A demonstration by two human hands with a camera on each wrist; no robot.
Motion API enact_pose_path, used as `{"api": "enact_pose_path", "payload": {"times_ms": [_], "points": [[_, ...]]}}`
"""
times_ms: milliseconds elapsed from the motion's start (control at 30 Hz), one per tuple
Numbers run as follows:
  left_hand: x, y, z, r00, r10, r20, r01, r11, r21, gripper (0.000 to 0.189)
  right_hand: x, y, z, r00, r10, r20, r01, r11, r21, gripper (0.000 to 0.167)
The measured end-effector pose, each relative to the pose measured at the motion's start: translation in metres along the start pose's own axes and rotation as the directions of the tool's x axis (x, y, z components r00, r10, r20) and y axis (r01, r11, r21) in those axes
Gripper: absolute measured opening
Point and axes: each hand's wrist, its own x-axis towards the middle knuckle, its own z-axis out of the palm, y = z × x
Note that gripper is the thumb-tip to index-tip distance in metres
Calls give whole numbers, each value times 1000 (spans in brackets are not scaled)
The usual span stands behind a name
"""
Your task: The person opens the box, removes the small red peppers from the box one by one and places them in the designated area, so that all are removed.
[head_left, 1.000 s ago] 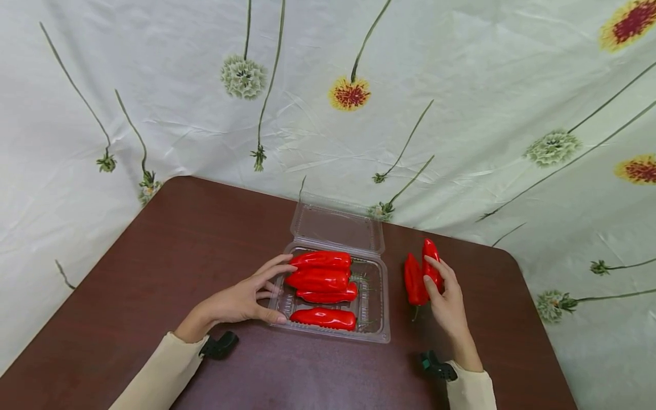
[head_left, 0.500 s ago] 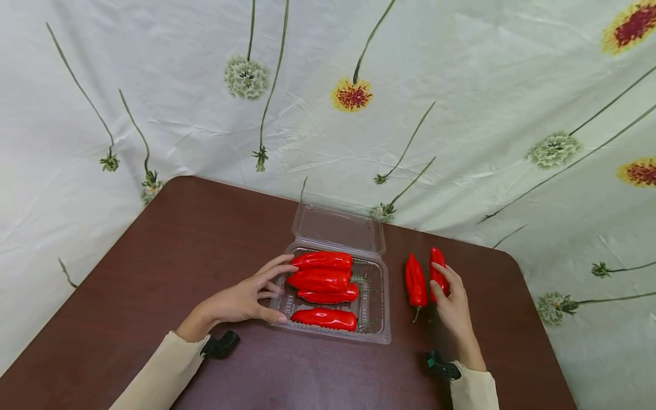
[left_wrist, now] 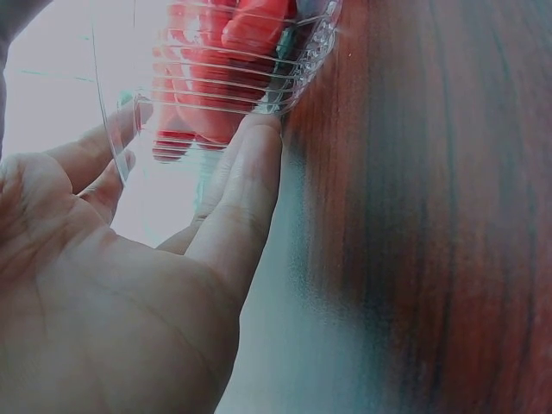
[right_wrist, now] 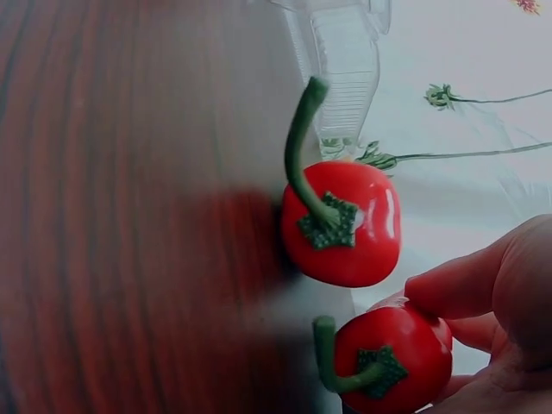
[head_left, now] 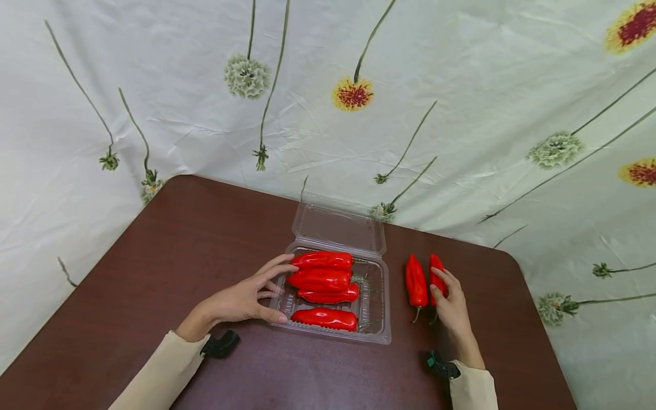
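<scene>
My left hand (head_left: 241,296) holds the left end of a clear plastic clamshell box (head_left: 385,302), thumb at its near corner and fingers spread along the left side. In the left wrist view, the thumb (left_wrist: 250,181) presses against the box's ribbed wall. Several shiny red peppers (head_left: 319,280) lie crosswise inside. My right hand (head_left: 453,307) pinches a red pepper (head_left: 436,265) between thumb and fingers, its stem toward me. Just left of it, roughly parallel, a second red pepper (head_left: 415,282) lies on the table. The right wrist view shows both green stems end-on, with the held pepper (right_wrist: 414,345) nearer the hand.
The box's hinged lid (head_left: 338,228) leans back, open, toward the wall side. A dark reddish-brown table (head_left: 215,228) carries everything. Behind its far edge hangs a white flowered cloth (head_left: 318,136).
My right hand has moved the held pepper slightly right and toward me, opening a gap between it and the other loose pepper. The left hand and box have stayed put.
</scene>
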Motion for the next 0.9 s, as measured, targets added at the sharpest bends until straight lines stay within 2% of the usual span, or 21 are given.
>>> {"api": "enact_pose_path", "payload": {"times_ms": [900], "points": [[0, 1, 0, 1000, 0, -1, 0, 1000, 3, 91, 2, 7, 0, 995, 74, 65, -74, 997, 2, 49]]}}
